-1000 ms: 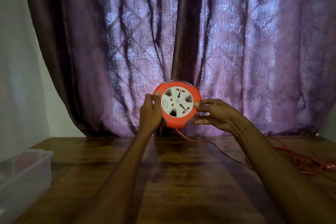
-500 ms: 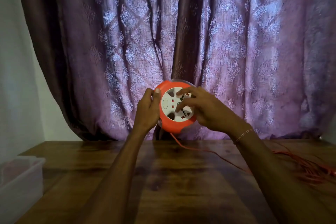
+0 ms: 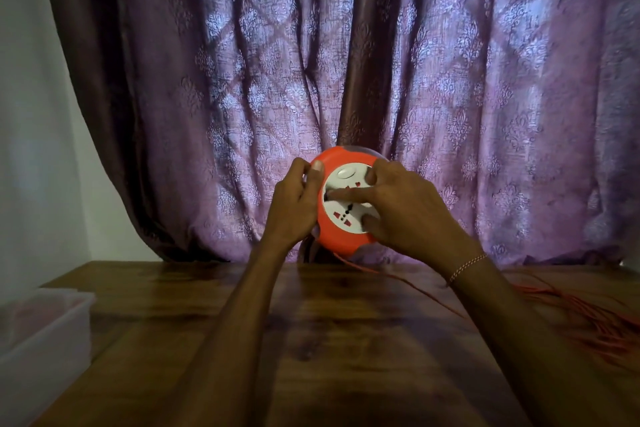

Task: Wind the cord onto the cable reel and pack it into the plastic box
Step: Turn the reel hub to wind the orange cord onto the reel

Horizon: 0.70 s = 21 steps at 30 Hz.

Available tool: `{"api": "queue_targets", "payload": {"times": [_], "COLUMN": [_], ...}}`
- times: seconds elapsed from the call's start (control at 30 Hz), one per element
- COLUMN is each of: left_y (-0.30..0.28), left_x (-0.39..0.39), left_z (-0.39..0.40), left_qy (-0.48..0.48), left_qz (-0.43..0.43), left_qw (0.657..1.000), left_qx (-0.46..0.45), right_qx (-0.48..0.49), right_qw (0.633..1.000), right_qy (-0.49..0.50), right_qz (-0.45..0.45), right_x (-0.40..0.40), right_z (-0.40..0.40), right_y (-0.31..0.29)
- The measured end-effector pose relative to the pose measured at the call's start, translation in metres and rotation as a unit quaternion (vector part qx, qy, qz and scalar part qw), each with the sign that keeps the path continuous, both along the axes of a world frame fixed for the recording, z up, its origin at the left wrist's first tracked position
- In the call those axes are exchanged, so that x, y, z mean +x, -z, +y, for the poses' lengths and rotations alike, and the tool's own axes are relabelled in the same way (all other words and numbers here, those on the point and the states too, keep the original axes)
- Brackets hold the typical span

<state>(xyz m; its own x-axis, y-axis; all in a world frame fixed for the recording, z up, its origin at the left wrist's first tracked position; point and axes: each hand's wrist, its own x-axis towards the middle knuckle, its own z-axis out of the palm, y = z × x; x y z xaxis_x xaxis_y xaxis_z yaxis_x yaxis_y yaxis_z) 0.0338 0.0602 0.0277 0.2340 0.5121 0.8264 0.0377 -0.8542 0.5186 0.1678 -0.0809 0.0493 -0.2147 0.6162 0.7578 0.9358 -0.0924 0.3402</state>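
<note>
Cable reel (image 3: 341,199) held upright above the far side of the desk (image 3: 311,340), socket face toward the wearer, left hand (image 3: 294,204) closed on its left rim, right hand (image 3: 401,208) spread across the white face with fingers in the recesses. Cord (image 3: 398,279) trailing from beneath the reel rightward to a loose heap, mostly unwound. Plastic box (image 3: 41,340) well left of the reel, bare desk between.

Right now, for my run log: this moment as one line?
left hand grips cable reel | right hand on its face | cord loose | plastic box waiting
</note>
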Motion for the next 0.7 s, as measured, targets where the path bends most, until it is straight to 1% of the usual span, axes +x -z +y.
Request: {"api": "queue_targets", "payload": {"times": [0.1, 0.2, 0.23, 0.33, 0.43, 0.47, 0.53, 0.6, 0.7], "left_y": [0.0, 0.0, 0.001, 0.0, -0.001, -0.001, -0.003, -0.004, -0.006], "left_x": [0.003, 0.004, 0.003, 0.002, 0.0, -0.001, -0.003, -0.004, -0.006], "left_z": [-0.002, -0.004, -0.004, -0.003, -0.001, 0.0, 0.001, 0.001, 0.001], "left_qy": [-0.004, -0.008, -0.005, -0.001, -0.004, -0.003, 0.001, 0.001, -0.008], "left_qz": [-0.002, -0.006, -0.007, -0.009, -0.016, -0.019, -0.021, -0.018, -0.01], "left_qw": [1.0, 1.0, 1.0, 1.0, 1.0, 1.0, 1.0, 1.0, 1.0], "left_qx": [0.01, 0.006, 0.002, -0.002, -0.004, -0.006, -0.008, -0.001, 0.017], "right_qx": [0.059, 0.115, 0.122, 0.096, 0.115, 0.098, 0.016, -0.069, -0.089], "right_qw": [0.995, 0.98, 0.978, 0.98, 0.982, 0.985, 0.992, 0.989, 0.989], "right_qy": [0.008, -0.014, -0.023, -0.025, -0.024, -0.039, -0.079, -0.087, -0.047], "right_qz": [0.082, 0.161, 0.17, 0.175, 0.15, 0.134, 0.094, 0.099, 0.107], "right_x": [-0.004, -0.007, -0.007, -0.007, -0.007, -0.005, 0.001, 0.002, -0.007], "right_z": [0.003, 0.007, 0.007, 0.006, -0.002, -0.004, -0.007, -0.009, -0.011], "right_y": [0.006, 0.007, 0.006, 0.003, -0.002, -0.004, -0.009, -0.01, -0.008]}}
